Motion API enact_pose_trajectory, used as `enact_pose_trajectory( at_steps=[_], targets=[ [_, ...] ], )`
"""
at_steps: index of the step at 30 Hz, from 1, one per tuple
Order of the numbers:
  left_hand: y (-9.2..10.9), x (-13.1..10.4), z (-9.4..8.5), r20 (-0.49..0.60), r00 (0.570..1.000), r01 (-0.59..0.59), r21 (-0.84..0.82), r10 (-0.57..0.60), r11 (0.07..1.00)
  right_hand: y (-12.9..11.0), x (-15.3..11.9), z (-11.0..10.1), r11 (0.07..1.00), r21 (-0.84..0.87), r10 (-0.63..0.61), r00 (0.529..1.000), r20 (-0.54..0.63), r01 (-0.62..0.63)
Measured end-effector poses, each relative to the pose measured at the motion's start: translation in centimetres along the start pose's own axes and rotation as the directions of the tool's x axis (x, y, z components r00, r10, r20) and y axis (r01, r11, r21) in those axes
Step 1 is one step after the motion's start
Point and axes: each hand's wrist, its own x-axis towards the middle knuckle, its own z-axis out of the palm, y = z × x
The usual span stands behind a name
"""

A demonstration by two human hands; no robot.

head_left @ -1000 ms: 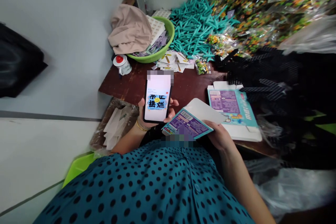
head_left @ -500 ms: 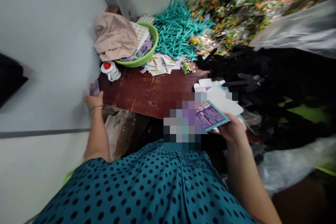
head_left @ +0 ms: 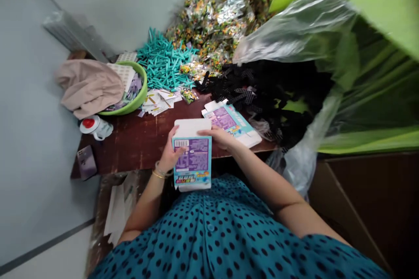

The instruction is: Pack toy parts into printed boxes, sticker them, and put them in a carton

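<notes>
A printed purple and light-blue cardboard box (head_left: 193, 161) is in front of my body, its white end flap at the top. My left hand (head_left: 170, 152) grips its left side, thumb across the printed face. At the upper right corner, my right hand (head_left: 219, 136) holds the white flap with its fingers. Whether anything is inside the box is hidden. More flattened boxes of the same print (head_left: 232, 122) lie on the table just beyond my right hand.
On the brown table (head_left: 131, 148) are a phone (head_left: 87, 162), a lidded mug (head_left: 96, 127), a green basin (head_left: 143, 91) under a beige cloth (head_left: 88, 89), printed cards (head_left: 159, 101), turquoise sticks (head_left: 166, 61) and bagged colourful pieces (head_left: 209, 30). A plastic-lined green container (head_left: 369, 113) with black strips stands right.
My left hand has left the phone at the table's left edge and now holds the box. The box has come upright in front of me, and the view has swung right.
</notes>
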Motion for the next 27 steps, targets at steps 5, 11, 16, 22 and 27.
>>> enact_pose_trajectory(
  at_steps=[5,11,16,22,27],
  targets=[
    [-1.5,-2.2,2.5,-0.199,0.950,0.229,-0.086,-0.242,0.970,1.6,-0.3,-0.2,0.952,-0.296,-0.088,0.996,-0.032,0.075],
    [-0.8,-1.0,1.7,-0.257,0.877,0.257,-0.465,-0.407,0.847,-2.0,0.3,0.9,0.212,-0.962,-0.215,0.968,0.126,0.172],
    [-0.6,0.0,-0.5,0.067,0.769,0.548,-0.581,-0.636,0.602,-1.3,1.8,3.5,0.096,-0.874,-0.252,0.861,0.442,0.477],
    [-0.5,-1.7,-1.5,0.034,0.784,0.519,-0.582,-0.620,0.625,0.4,2.9,3.9,0.596,-0.716,-0.105,0.919,0.380,0.364],
    [0.2,-2.2,-0.7,-0.005,0.803,0.490,-0.565,-0.596,0.664,-1.0,3.6,3.0,0.610,-0.728,0.042,0.905,0.423,0.312]
  ],
)
